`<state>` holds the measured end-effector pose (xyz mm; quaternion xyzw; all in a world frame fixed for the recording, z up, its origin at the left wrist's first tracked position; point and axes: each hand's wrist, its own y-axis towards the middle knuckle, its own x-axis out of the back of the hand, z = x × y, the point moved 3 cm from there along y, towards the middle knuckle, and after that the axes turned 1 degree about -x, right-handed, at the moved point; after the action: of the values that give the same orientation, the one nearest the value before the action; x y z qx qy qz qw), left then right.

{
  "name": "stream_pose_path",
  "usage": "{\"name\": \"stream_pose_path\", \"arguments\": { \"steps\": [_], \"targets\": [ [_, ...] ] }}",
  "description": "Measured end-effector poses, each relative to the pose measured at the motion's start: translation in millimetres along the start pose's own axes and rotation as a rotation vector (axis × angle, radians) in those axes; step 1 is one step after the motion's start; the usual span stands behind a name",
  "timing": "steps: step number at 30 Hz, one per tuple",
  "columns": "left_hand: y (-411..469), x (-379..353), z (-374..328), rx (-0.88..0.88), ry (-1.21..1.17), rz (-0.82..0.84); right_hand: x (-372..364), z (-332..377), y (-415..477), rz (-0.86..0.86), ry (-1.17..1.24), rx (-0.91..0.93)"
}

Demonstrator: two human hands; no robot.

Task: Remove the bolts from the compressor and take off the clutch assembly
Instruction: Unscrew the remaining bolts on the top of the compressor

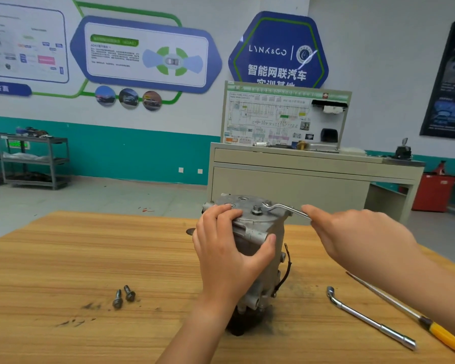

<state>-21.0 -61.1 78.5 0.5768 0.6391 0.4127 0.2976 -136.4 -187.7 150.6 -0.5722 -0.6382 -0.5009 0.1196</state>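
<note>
A grey metal compressor (pixel 258 248) stands on end on the wooden table (pixel 63 258), its dark clutch end down. My left hand (pixel 229 248) grips its upper body, fingers over the top plate and thumb against the side. A bolt (pixel 256 210) stands in the top plate. An offset ring wrench (pixel 281 207) sits on a bolt at the far rim. My right hand (pixel 352 232) holds the wrench handle's end, fingers extended along it. Two removed bolts (pixel 124 297) lie on the table to the left.
An L-shaped socket wrench (pixel 368 319) and a yellow-handled screwdriver (pixel 436 329) lie on the table at the right. A black wire (pixel 286 269) hangs on the compressor's side. A beige training bench (pixel 300 179) stands beyond the table; a grey cart (pixel 34 161) is far left.
</note>
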Motion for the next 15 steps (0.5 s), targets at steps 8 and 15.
{"name": "stream_pose_path", "arguments": {
  "steps": [8,15],
  "targets": [
    [-0.4,0.7,0.0,0.001,-0.023,0.01,26.3,10.3,9.6,0.052,-0.096,0.055],
    [-1.9,-0.1,1.3,0.008,-0.043,-0.003,62.5,43.4,19.0,0.326,-0.293,0.297]
  ]
}}
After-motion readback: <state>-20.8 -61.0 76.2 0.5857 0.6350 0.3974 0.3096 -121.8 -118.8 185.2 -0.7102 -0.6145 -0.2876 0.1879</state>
